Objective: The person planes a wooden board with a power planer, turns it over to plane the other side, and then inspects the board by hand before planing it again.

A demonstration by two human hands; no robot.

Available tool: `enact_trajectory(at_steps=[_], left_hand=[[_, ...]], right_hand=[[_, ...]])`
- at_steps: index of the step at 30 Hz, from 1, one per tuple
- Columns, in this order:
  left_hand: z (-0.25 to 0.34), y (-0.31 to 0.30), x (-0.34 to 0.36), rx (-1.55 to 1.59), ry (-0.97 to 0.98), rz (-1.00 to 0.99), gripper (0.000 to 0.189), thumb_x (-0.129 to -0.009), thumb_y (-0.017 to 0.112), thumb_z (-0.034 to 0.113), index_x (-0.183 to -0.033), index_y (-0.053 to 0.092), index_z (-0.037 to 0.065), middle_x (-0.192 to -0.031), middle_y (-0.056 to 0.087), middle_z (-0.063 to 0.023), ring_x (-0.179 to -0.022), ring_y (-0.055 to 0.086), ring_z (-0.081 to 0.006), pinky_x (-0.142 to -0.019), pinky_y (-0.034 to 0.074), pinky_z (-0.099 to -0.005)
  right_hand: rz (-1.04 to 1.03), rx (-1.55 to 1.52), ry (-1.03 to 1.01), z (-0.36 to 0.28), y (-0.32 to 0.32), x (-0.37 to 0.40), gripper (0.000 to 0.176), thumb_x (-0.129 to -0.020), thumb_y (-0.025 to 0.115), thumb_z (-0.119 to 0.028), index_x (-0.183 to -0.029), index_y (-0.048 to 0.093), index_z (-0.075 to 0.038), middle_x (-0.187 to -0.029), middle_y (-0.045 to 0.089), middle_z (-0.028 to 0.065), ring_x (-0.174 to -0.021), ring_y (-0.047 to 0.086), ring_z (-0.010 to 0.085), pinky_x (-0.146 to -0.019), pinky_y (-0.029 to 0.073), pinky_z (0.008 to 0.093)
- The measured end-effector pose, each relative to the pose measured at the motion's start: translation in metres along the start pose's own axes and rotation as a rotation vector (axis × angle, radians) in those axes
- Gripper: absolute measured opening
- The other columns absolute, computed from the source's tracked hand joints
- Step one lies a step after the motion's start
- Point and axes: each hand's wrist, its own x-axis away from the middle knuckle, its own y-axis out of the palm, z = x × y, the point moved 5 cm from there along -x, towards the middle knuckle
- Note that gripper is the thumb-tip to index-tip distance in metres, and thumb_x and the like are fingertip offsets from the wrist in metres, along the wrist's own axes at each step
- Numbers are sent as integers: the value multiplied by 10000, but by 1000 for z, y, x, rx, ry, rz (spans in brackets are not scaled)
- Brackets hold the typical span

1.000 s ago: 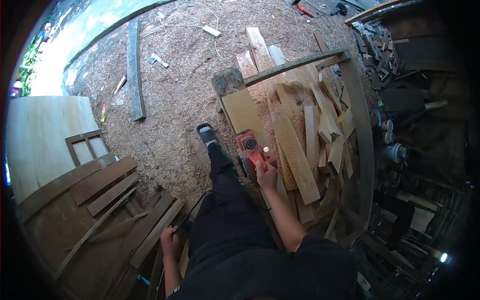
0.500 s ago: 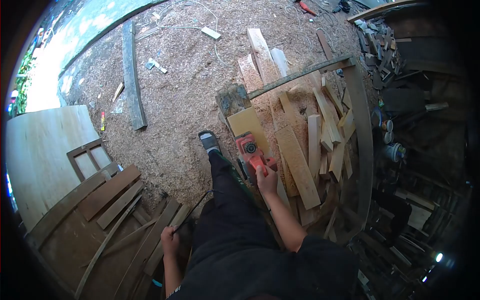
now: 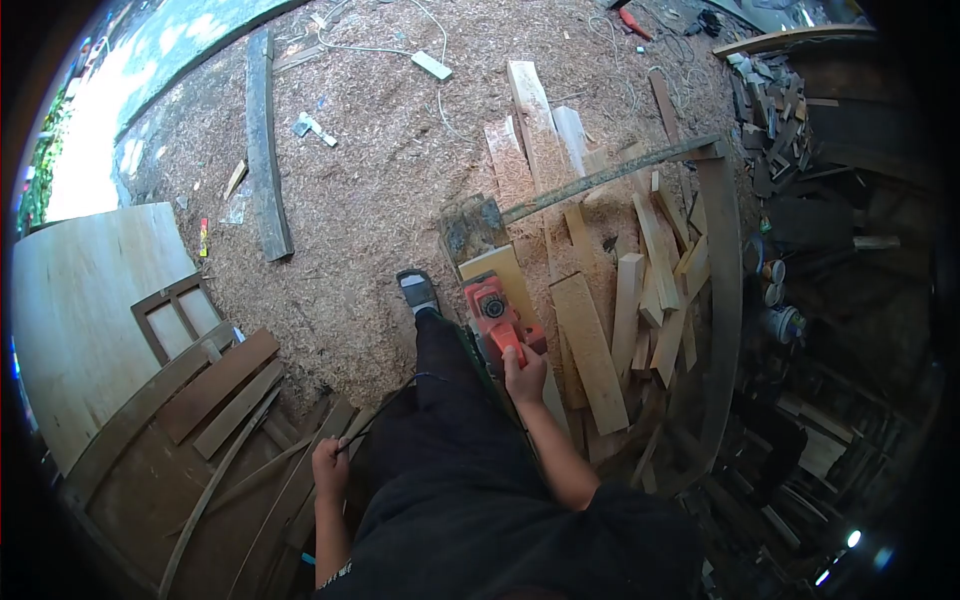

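Note:
My right hand (image 3: 525, 376) is wrapped round the rear handle of a red electric planer (image 3: 492, 308). The planer rests on a pale wooden board (image 3: 508, 266), whose far end shows beyond the tool's nose. Just past that end stands a weathered wooden block (image 3: 471, 228). Off to the left, my left hand (image 3: 330, 466) is closed on a dark power cord (image 3: 358, 432), which runs across my leg. How the cord joins the planer is hidden by my body and arm.
Sawn planks (image 3: 592, 350) lie in a loose pile right of the planer, inside a wooden frame (image 3: 716, 290). Shavings cover the ground (image 3: 350, 200). A long beam (image 3: 265, 150), a plywood sheet (image 3: 105, 300) and a white power strip (image 3: 432, 66) lie farther out. My sandalled foot (image 3: 416, 289) is beside the board.
The planer has come back a little along the board toward me, with my right hand still on its handle. My left hand still grips the cord. The whole view has shifted slightly.

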Motion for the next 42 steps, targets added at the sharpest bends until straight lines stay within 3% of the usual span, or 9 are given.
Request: enact_trajectory(at_steps=[2,4,7,21,25,27,30,38,42], left_hand=[[6,-1,-9,27,51,25,357,-992,673,106,-733,466,-27,-678,454,-213,-646,506,-392,-719,506,-445],[9,-3,-17,19,51,8,355,-991,673,105,-733,467,-25,-677,452,-212,-644,501,-388,-709,498,-440],[15,-4,-27,7,49,-10,339,-987,673,101,-740,476,-22,-686,460,-205,-643,496,-379,-691,479,-429],[7,-32,-9,-36,23,61,241,-966,661,103,-788,564,-27,-721,516,-183,-675,560,-361,-617,404,-440],[-5,-31,5,-12,-14,99,270,-995,658,142,-804,583,-32,-711,527,-197,-673,568,-359,-623,410,-436],[-6,-39,25,36,3,177,314,-1024,650,182,-812,573,-36,-701,529,-204,-654,549,-361,-618,410,-438],[-1,-47,51,74,85,289,317,-1025,651,184,-811,557,-31,-698,514,-202,-635,526,-355,-603,398,-434],[-23,-35,153,135,144,509,452,-1009,693,204,-733,398,1,-670,356,-156,-595,394,-324,-573,344,-433],[-51,-17,223,160,236,598,471,-998,727,248,-746,414,1,-684,372,-153,-605,401,-316,-577,344,-429]], right_hand=[[-5,-9,-5,-5,3,-6,431,-1010,605,-417,-962,741,-10,-718,664,198,-697,696,375,-641,511,427],[-7,-21,3,-20,4,-15,410,-1013,605,-366,-849,707,-5,-675,636,111,-637,646,231,-631,484,379],[6,-29,-49,-24,10,-29,427,-1015,602,-409,-937,733,-10,-717,655,208,-686,688,385,-633,507,439],[32,-56,-50,-88,21,-89,474,-1001,615,-470,-952,736,-14,-801,691,245,-805,701,453,-706,535,474],[6,-101,-8,-90,6,-87,497,-1012,615,-469,-935,743,5,-800,728,183,-779,725,374,-708,536,460],[-23,-206,112,-80,-15,-75,497,-1033,619,-464,-900,730,2,-687,680,65,-601,660,202,-568,513,392],[-96,-373,257,-80,-44,-47,479,-1036,625,-480,-893,690,-27,-604,574,18,-462,536,121,-423,428,310],[-72,-399,317,-43,-120,66,460,-1013,662,-514,-922,637,-64,-610,537,-2,-424,503,119,-385,400,285],[-45,-369,238,-9,-154,136,297,-956,742,-318,-866,656,-49,-612,563,11,-437,535,124,-392,418,307]])
